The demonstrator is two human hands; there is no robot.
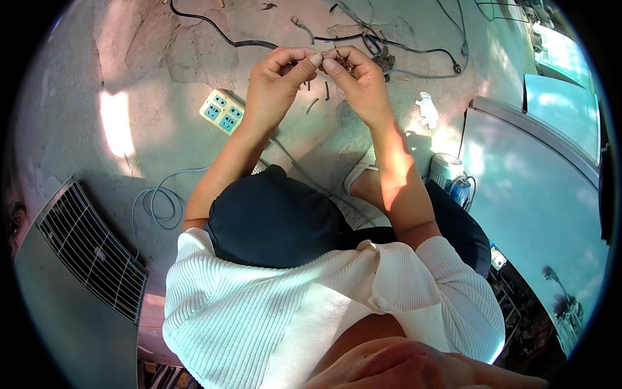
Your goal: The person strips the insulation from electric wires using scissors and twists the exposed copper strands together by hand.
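Both hands meet out in front of me above the concrete floor, thumbs almost touching. My left hand [278, 81] is closed, with the black cable [223, 35] running into it from the upper left. My right hand [359, 84] pinches thumb against forefinger right beside it. A small coppery bit, perhaps bare wire, shows between the fingertips; most of it is hidden by them. Just beyond my right hand lies a dark, tangled clump [385, 59], with another black cable [421, 49] stretching off to the right. Short dark offcuts [312, 106] are scattered below the hands.
A cream socket block [223, 111] lies left of my left forearm. Coiled grey cable [159, 201] and a metal grille [94, 246] are farther left. To the right are crumpled white paper [427, 110], a small ribbed motor [447, 170] and a large pale panel [531, 194].
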